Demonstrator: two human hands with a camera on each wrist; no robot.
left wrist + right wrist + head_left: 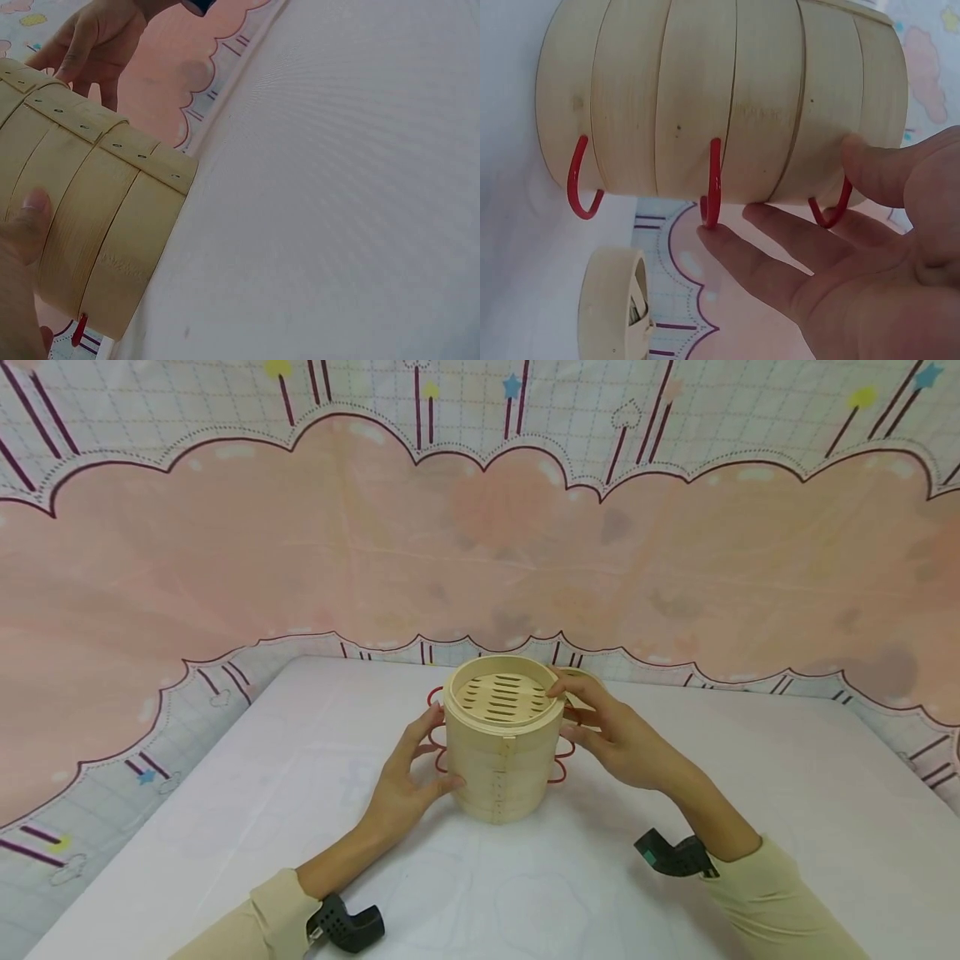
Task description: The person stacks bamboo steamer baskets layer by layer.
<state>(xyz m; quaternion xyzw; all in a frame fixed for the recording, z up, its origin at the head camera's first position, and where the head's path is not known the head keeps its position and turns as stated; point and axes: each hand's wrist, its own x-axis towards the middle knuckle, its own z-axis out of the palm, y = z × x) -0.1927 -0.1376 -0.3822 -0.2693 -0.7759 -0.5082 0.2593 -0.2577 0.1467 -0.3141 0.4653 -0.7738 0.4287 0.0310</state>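
Observation:
A stack of bamboo steamer baskets (498, 768) stands upright on the white table, its slatted top tier uncovered. Red loop handles (715, 180) stick out from its sides. My left hand (405, 785) grips the stack from the left, thumb against the lower front and fingers round the side. At the upper right, my right hand (618, 735) holds the top tier, with a finger over the rim and the thumb on the wall by a red handle. In the left wrist view, the left thumb (30, 225) presses on the bamboo wall.
Behind the stack to the right lies another round bamboo piece (583, 677), partly hidden by my right hand; its side shows in the right wrist view. The white table (300, 727) runs back to a patterned cloth backdrop (450, 552). Each wrist wears a black camera (348, 927).

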